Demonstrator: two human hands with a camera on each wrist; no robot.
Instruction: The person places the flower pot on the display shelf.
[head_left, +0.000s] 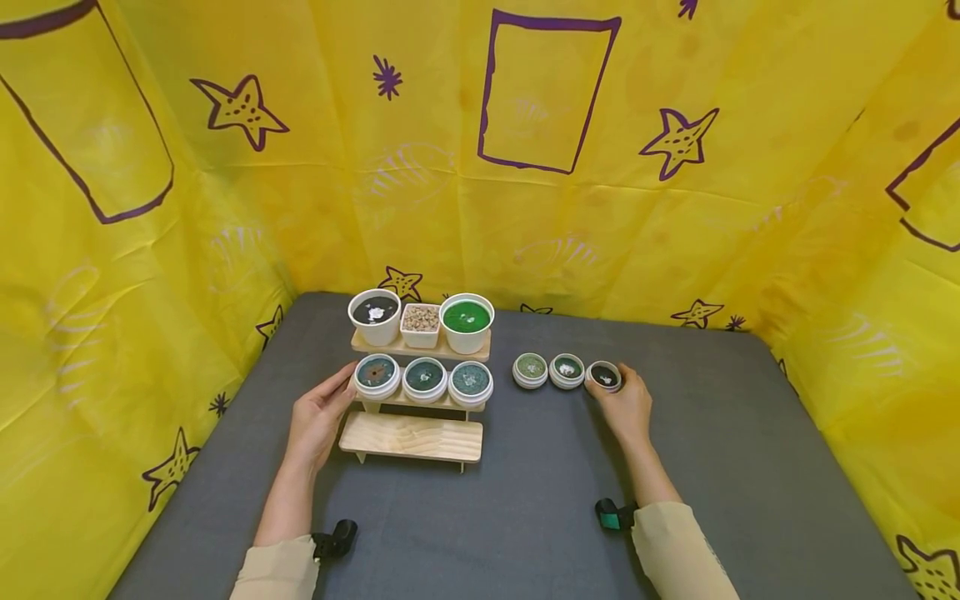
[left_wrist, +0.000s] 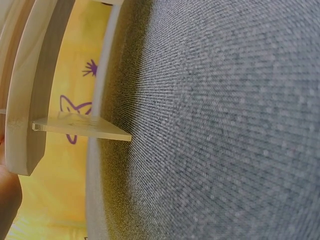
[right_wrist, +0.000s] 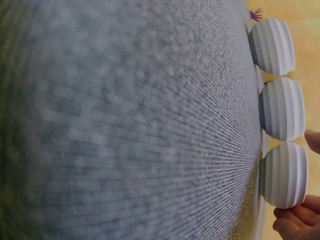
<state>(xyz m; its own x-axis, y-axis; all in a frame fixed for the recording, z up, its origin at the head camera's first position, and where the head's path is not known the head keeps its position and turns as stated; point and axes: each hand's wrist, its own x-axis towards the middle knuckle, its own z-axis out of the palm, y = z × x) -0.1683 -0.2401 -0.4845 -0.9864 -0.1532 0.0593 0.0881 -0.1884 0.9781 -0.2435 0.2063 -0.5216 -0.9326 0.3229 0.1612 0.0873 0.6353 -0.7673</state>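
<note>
A small white ribbed pot point(right_wrist: 285, 175) with a dark filling stands rightmost in a row of three on the grey table. My right hand point(head_left: 624, 407) grips it, thumb at the near side and fingers curled round the right side. Two matching pots with green fillings, one pale point(head_left: 531, 369) and one darker point(head_left: 567, 369), stand to its left. At the left, my left hand point(head_left: 318, 419) touches the side of a white pot point(head_left: 377, 375) with a blue-brown top, its fingers fairly straight. That pot sits at the left end of a wooden stand's middle shelf, beside two blue-green pots point(head_left: 425, 377).
The stand's lowest shelf point(head_left: 411, 437) is bare wood on thin supports point(left_wrist: 82, 127). Its top shelf bears a dark-filled cup point(head_left: 375, 315), a square cup of tan bits point(head_left: 421, 323) and a green-filled cup point(head_left: 467, 321). Yellow patterned cloth point(head_left: 420, 208) walls the table.
</note>
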